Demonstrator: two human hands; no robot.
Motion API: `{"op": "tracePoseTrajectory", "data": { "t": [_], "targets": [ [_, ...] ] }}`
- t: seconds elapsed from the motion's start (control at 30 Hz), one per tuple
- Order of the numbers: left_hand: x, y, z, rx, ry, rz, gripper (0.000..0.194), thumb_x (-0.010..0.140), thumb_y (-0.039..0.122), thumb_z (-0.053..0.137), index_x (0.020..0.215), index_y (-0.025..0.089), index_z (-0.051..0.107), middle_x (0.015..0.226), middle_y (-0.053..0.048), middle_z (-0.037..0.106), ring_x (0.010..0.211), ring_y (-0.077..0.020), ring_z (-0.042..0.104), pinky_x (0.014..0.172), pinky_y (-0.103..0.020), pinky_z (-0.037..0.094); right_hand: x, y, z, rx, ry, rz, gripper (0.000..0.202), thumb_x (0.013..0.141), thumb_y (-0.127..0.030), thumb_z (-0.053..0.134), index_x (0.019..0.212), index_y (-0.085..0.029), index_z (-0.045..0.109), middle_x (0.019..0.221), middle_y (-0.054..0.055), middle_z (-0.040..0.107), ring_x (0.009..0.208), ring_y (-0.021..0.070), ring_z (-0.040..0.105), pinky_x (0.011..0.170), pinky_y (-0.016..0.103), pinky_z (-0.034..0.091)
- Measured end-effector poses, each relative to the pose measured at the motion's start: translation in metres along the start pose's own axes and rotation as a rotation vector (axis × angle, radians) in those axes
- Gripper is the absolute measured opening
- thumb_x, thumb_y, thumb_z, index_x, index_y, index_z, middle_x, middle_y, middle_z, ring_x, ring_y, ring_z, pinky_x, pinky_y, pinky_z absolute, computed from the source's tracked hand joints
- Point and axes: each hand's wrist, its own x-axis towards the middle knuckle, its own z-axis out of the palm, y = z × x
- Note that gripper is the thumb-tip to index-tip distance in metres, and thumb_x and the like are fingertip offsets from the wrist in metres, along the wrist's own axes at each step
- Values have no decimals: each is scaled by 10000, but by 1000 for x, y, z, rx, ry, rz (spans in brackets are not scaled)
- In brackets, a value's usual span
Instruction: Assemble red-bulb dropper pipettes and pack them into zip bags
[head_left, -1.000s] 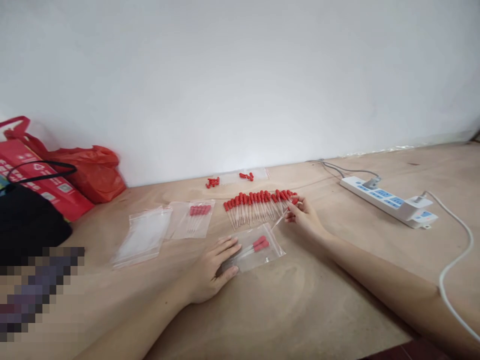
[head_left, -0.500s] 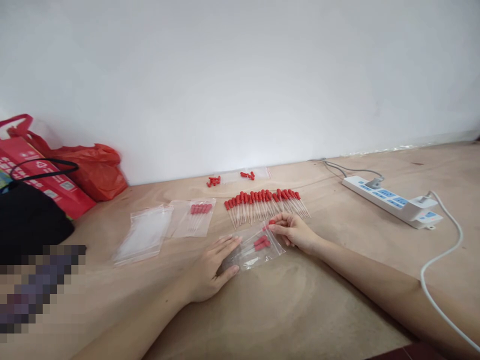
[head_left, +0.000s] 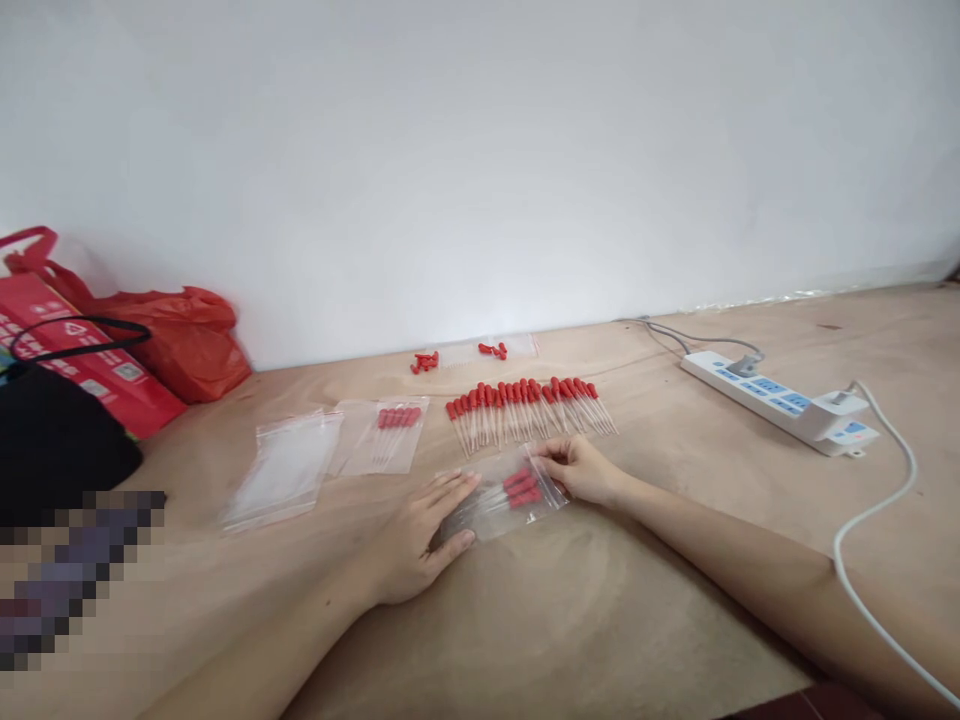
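Observation:
A clear zip-lock bag [head_left: 491, 515] lies before me with droppers [head_left: 523, 484] inside, their red bulbs toward its right end. My left hand [head_left: 431, 525] rests on the bag's left end, fingers stretched out and thumb apart. At the bag's upper right edge, my right hand [head_left: 576, 468] has its fingertips pinched on the plastic; some of its fingers are hidden. Just beyond, a row of loose droppers [head_left: 517, 405] with red bulbs and thin clear stems lies side by side.
To the left lie another bag with droppers [head_left: 399, 418] and flat zip-lock bags [head_left: 285, 470]. Loose red bulbs [head_left: 425, 361] sit by the wall. A power strip [head_left: 780, 400] with a white cable [head_left: 862, 520] is at right. Red bags [head_left: 180, 340] stand at far left.
The dropper my right hand held has slid into the bag beside the others. My right fingers have moved down slightly to the bag's edge. The left hand stays almost still.

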Motion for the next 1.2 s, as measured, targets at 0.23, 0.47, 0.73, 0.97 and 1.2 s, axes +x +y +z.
{"op": "tracePoseTrajectory", "data": {
  "t": [0.23,0.47,0.73,0.97,1.2],
  "targets": [
    [0,-6,4,17,19,21,467,861,402,384,1305,269,323,1373,-9,316,1269,-206,258,1055,-424,209,37,-14,-49,-702,595,-119,122,697,-286,528,716,-166,527,664,36,594,628,152,547,563,245,391],
    [1,-2,1,51,-16,-2,471,866,406,360,1305,239,326,1374,-28,314,1271,-202,252,1042,-434,231,75,-32,-55,-1080,617,142,266,783,-236,459,1023,-126,428,920,165,589,875,263,569,682,323,401],
    [1,-1,0,29,-14,-2,472,861,405,372,1297,229,343,1369,-34,325,1267,-210,262,1038,-435,244,79,-34,-53,-1092,566,207,299,778,-192,490,1046,-112,386,927,195,578,887,279,577,685,330,413],
    [1,-2,1,46,-18,-18,477,861,409,368,1298,221,344,1368,-37,325,1268,-211,259,1039,-438,239,71,-33,-58,-1111,538,184,298,794,-165,431,1076,-87,370,922,187,586,888,270,577,688,316,408],
    [0,-11,6,56,27,20,468,857,406,379,1303,274,325,1368,-14,326,1265,-220,266,1031,-456,247,74,-32,-47,-1118,552,170,193,812,-214,396,979,-130,448,985,164,579,934,260,559,712,314,407]
  ]
}}
